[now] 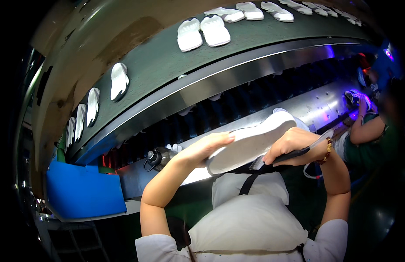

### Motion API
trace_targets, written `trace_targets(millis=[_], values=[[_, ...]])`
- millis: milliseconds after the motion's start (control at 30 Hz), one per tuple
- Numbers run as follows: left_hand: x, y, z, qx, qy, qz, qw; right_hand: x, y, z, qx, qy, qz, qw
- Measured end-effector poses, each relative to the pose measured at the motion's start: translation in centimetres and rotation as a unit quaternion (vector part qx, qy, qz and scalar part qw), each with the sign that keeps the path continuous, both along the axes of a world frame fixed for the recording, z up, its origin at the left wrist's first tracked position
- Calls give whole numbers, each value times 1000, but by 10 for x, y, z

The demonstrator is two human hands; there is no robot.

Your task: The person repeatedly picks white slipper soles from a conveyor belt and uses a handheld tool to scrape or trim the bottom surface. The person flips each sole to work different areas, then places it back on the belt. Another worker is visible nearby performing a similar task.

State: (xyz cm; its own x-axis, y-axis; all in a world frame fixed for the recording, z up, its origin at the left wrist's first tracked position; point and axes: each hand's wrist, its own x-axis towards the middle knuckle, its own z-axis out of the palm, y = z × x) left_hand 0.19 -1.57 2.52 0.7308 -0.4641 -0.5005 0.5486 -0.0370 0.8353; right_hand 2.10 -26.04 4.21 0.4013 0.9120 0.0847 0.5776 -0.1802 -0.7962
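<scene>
My left hand [211, 146] is closed on the toe or heel end of a white shoe sole [246, 144], its fingers behind and its thumb along the upper edge. The sole is tilted, with its broad pale face turned toward me. In my right hand [294, 144] is a small brush with a black handle [294, 154], gripped between thumb and fingers. The light bristles [257, 163] touch or nearly touch the sole's lower edge; I cannot tell which. My right hand overlaps the sole's right part, and a beaded bracelet circles that wrist.
Beyond a metal rail [202, 72], a green conveyor belt [161, 54] carries several white soles [189, 34]. A dark bottle [158, 158] stands left of my forearm, near a blue panel [86, 190]. At the right, another person [368, 131] holds a shoe under violet light.
</scene>
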Motion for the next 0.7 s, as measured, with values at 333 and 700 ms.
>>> trace_targets(millis=[333, 700], values=[[-5, 20, -20, -16, 2, 80, 997, 5, -27, -13, 0, 6, -59, 998], [-1, -7, -72, -315, 111, 96, 938, -9, -9, -41, 159, 126, -236, 950]])
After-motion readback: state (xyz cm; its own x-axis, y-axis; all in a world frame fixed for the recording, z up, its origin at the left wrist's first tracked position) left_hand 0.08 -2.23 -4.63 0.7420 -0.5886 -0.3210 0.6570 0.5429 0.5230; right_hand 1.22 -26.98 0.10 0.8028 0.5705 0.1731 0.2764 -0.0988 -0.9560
